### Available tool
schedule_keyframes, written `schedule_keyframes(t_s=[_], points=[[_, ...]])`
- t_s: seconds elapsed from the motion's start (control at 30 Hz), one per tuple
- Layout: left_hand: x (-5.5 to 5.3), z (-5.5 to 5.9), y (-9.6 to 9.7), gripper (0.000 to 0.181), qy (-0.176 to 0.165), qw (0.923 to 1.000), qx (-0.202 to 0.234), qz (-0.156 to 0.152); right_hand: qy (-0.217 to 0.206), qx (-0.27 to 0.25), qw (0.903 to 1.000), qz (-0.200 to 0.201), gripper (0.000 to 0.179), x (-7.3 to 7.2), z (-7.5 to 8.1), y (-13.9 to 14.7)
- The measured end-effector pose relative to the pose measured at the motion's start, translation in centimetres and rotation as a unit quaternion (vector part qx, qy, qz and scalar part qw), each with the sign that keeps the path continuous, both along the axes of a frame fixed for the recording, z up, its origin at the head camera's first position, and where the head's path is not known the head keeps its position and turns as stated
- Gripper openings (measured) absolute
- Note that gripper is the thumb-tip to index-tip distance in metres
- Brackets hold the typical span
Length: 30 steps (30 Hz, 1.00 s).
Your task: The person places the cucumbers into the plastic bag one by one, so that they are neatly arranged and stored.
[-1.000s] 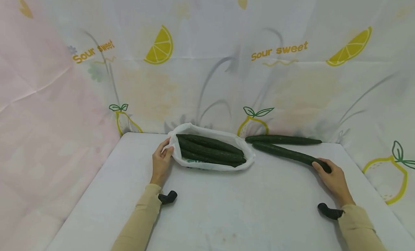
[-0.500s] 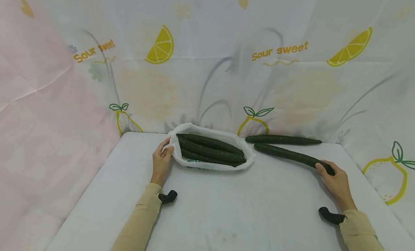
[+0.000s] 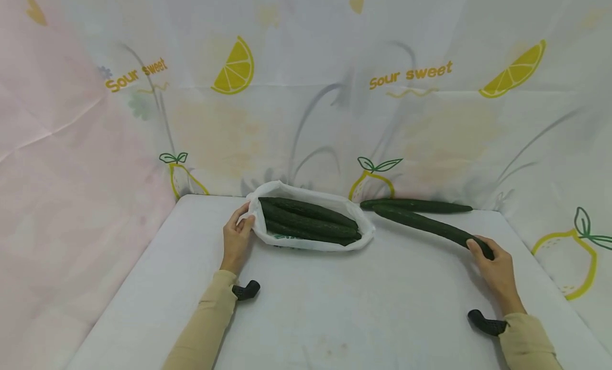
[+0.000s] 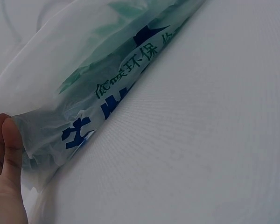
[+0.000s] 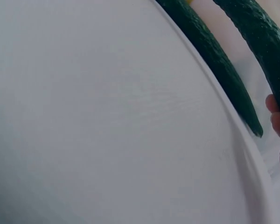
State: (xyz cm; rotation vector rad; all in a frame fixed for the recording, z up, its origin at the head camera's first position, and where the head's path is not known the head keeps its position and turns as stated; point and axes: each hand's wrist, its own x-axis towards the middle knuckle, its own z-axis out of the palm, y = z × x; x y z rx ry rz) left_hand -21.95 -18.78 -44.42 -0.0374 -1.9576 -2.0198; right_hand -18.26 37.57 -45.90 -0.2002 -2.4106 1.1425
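A white plastic bag [image 3: 306, 246] with its mouth open lies at the back of the table, several dark green cucumbers [image 3: 311, 221] side by side inside it. My left hand [image 3: 236, 240] pinches the bag's left rim between thumb and fingers; green and blue print on the bag [image 4: 126, 70] shows in the left wrist view. On the right, my right hand [image 3: 494, 264] grips the near end of a long cucumber [image 3: 425, 224], whose far end points toward the bag. In the right wrist view, fingers [image 5: 279, 123] curl round that cucumber [image 5: 259, 37].
Another cucumber [image 3: 416, 205] lies along the table's back edge, right of the bag. A white table [image 3: 363, 306] spreads in front. Behind it hangs a cloth [image 3: 306, 120] printed with lemons and lettering.
The right hand has moved slightly right and toward me with its cucumber, whose far end dipped and then rose to overlap the cucumber behind. The left hand stays at the bag's rim.
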Motion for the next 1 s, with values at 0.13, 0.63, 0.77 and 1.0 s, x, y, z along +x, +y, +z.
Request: schedule_keyframes(t_s=[0.13,0.63,0.77,1.0], points=[[0.1,0.0,0.0,0.041,-0.001,1.0000,-0.002,0.001,0.003,-0.009,1.0000,0.000,0.040,0.0,0.2,-0.6],[0.0,0.1,0.0,0.041,-0.002,0.9999,-0.007,0.007,0.021,-0.032,0.9993,0.000,0.034,0.1,0.8,-3.6],[-0.1,0.1,-0.1,0.041,-0.005,1.0000,-0.007,0.006,0.023,-0.039,0.9990,0.005,0.030,0.0,0.6,-4.6],[-0.2,0.0,-0.1,0.041,0.001,1.0000,-0.004,0.001,0.016,-0.052,0.9983,0.020,0.031,-0.2,0.5,-6.2]])
